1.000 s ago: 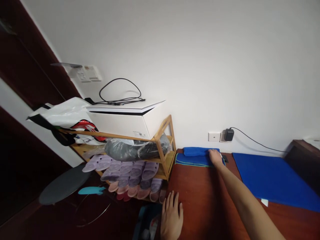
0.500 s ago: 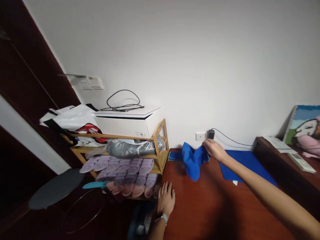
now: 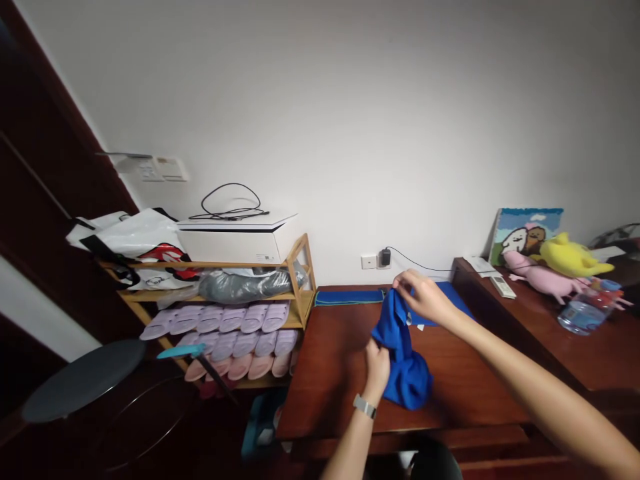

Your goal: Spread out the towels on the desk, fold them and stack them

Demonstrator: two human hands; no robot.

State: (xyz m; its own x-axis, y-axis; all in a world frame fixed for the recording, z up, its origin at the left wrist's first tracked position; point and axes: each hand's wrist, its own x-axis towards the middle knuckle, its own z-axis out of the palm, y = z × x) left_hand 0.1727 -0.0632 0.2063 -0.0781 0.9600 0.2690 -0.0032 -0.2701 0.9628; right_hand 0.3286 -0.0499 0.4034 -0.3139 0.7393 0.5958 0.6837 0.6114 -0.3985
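Note:
A crumpled blue cloth [image 3: 407,377] hangs between my two hands over the reddish-brown wooden table [image 3: 333,373]. Its upper end is pinched in the fingers of my right hand [image 3: 423,295]. Lower down, my left hand [image 3: 377,365], with a watch on the wrist, is closed on the cloth's left edge. The bottom of the cloth bunches at or just above the tabletop; I cannot tell whether it touches. Behind it lie a long folded blue cloth [image 3: 349,297] by the wall and a flat blue cloth [image 3: 453,300], partly hidden by my right hand and arm.
On the left stands a wooden rack [image 3: 301,293] with rows of slippers [image 3: 233,319] and a white box [image 3: 230,245]. A round dark stool [image 3: 85,380] is beside it. Rightward, a raised surface holds a remote [image 3: 503,287], plush toys [image 3: 575,255] and a plastic bottle [image 3: 580,317].
My left hand has left the table's left edge and taken hold of the blue cloth. The cloth has come nearer to me. My view has swung to the right.

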